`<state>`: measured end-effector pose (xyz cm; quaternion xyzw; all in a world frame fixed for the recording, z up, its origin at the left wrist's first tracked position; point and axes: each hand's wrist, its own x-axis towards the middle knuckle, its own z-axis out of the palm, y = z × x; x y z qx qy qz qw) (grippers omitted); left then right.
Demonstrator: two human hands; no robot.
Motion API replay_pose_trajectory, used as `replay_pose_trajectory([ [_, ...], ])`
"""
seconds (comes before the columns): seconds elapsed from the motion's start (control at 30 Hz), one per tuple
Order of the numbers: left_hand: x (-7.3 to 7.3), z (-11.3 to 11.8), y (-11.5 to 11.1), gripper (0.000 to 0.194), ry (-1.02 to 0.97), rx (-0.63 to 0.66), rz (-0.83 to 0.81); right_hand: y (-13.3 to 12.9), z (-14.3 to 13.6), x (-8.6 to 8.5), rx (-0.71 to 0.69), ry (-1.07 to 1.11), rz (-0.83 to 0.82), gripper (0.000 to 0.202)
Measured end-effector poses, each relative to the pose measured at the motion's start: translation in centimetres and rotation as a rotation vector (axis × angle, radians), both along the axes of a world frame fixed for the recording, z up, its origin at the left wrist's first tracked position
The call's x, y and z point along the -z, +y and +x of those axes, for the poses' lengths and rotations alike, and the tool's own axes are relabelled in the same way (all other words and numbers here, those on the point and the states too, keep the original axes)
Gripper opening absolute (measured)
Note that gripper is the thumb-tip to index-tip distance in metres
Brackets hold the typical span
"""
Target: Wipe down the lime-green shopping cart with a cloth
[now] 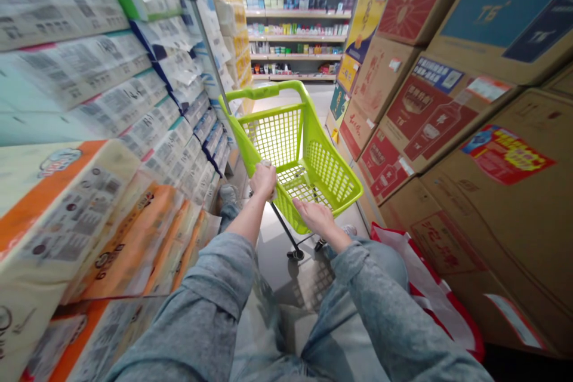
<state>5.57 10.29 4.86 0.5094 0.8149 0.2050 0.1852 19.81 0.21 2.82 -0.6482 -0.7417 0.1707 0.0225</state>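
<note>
The basket (329, 167) of a green cart stands in the middle of the aisle, tilted in view, ahead of the person's knees. Nothing is visible inside it.

The left hand (263, 180) is closed on the near left part of the basket rim. The right hand (313, 216) is at the near rim, to the right of the left hand, with its fingers extended over the edge; whether it grips the rim cannot be told. The hands are apart.

A grey pole (208, 42) rises from the left side of the basket toward the upper left. Below the basket, a dark leg (285, 227) runs down to a caster (295, 255) on the pale floor (273, 265).

Stacked white packs (147, 80) line the left side; orange packs (129, 239) lie nearer, beside the left sleeve (201, 298). Cartons (430, 113) are stacked on the right. A red-and-white bag (423, 271) lies between the cartons and the right sleeve (389, 310). Shelves (295, 40) with small goods close the far end.
</note>
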Motion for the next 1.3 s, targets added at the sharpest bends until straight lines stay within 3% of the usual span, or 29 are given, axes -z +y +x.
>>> replay_pose_trajectory([
  [0.2,0.1,0.6,-1.2,0.034,-0.011,0.043,-0.016,1.3,-1.7,-0.1,0.041,-0.096,0.001,0.042],
  [0.47,0.4,0.3,-1.6,0.031,-0.014,0.046,0.001,0.7,-1.8,0.9,0.035,-0.09,0.133,0.032],
  [0.57,0.3,0.1,-1.8,0.032,-0.012,0.051,-0.006,0.2,-2.4,1.0,0.092,-0.089,0.143,0.03],
  [0.7,0.2,0.2,-2.3,0.032,-0.004,0.038,-0.015,0.1,-3.0,0.9,0.206,-0.043,0.059,0.031],
  [0.87,0.4,0.3,-3.0,0.032,-0.013,0.045,-0.003,0.5,-3.1,0.2,0.24,0.01,-0.078,0.035],
  [0.97,0.5,0.4,-3.4,0.033,-0.014,0.041,0.006,0.3,-2.9,0.3,0.227,0.01,-0.062,0.035],
  [1.1,0.6,0.3,-3.6,0.034,0.007,0.042,0.007,-0.4,-2.6,0.9,0.131,0.025,0.086,0.028],
  [1.3,0.1,-1.1,-2.5,0.027,0.09,0.162,-0.027,-0.5,-2.4,1.1,0.087,0.009,0.119,0.03],
])
